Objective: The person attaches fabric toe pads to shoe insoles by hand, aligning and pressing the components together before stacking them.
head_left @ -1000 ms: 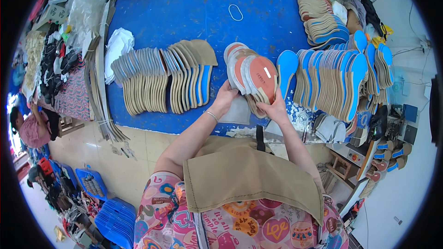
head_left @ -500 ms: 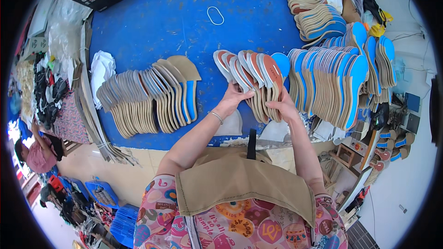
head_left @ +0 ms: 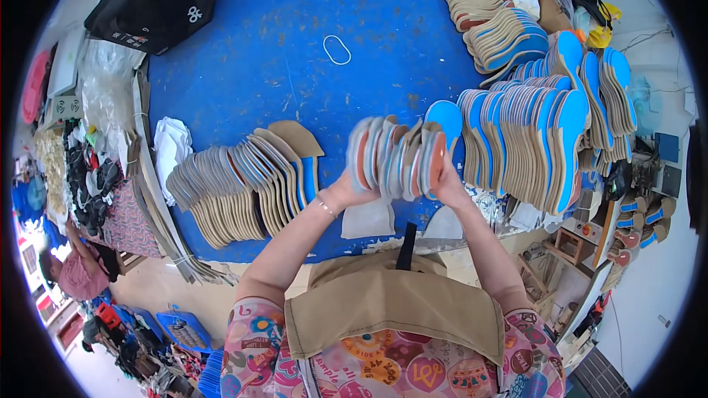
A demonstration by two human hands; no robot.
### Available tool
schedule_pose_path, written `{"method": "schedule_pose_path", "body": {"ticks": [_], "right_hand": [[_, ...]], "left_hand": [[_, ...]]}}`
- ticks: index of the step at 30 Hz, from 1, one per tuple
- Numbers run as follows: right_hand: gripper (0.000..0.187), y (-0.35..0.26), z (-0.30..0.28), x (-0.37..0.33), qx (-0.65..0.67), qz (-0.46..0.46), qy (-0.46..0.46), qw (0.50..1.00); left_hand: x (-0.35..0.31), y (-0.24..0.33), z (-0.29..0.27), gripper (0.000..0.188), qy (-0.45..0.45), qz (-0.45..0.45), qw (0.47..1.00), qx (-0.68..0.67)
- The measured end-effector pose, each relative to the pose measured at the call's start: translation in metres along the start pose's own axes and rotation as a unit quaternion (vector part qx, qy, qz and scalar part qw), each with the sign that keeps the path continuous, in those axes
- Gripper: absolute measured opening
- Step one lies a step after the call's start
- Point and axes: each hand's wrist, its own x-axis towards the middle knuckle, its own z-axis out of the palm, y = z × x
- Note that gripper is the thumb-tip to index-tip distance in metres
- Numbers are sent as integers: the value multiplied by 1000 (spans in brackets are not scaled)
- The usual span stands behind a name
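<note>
A bundle of insoles (head_left: pixel 398 156), grey, white and reddish-brown, is held upright between my two hands over the near part of the blue table (head_left: pixel 251 66). Motion blurs its edges. My left hand (head_left: pixel 354 191) grips the bundle's left end, and my right hand (head_left: pixel 448 186) closes on its right end; some fingers are hidden behind it. Just behind my right hand is a blue-topped insole (head_left: pixel 444 116). To the left stands a leaning row of beige and grey insoles (head_left: pixel 228 195). Long stacks of blue-and-beige insoles (head_left: pixel 516 144) crowd the right side.
Pale cut sheets (head_left: pixel 369 221) lie along the table's near edge. A white loop (head_left: pixel 337 50) rests farther back. A black bag (head_left: pixel 158 7) sits at the far left, more insoles (head_left: pixel 476 0) at the far right. Another person (head_left: pixel 80 273) is off to the left.
The bundle has turned between my hands and been drawn slightly nearer; its beige lower parts no longer hang below my fingers. The view has shifted a little.
</note>
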Motion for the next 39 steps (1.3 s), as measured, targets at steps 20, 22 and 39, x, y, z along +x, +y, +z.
{"method": "schedule_pose_path", "body": {"ticks": [20, 22, 39], "right_hand": [[49, 31, 86, 12, 402, 142, -66, 902], [48, 34, 90, 19, 413, 156, -71, 895], [57, 46, 172, 54, 421, 246, -198, 850]], "left_hand": [[-41, 17, 3, 54, 83, -281, 955, 49], [-47, 7, 0, 61, 80, -302, 950, 0], [-124, 22, -35, 62, 212, -368, 905, 3]]}}
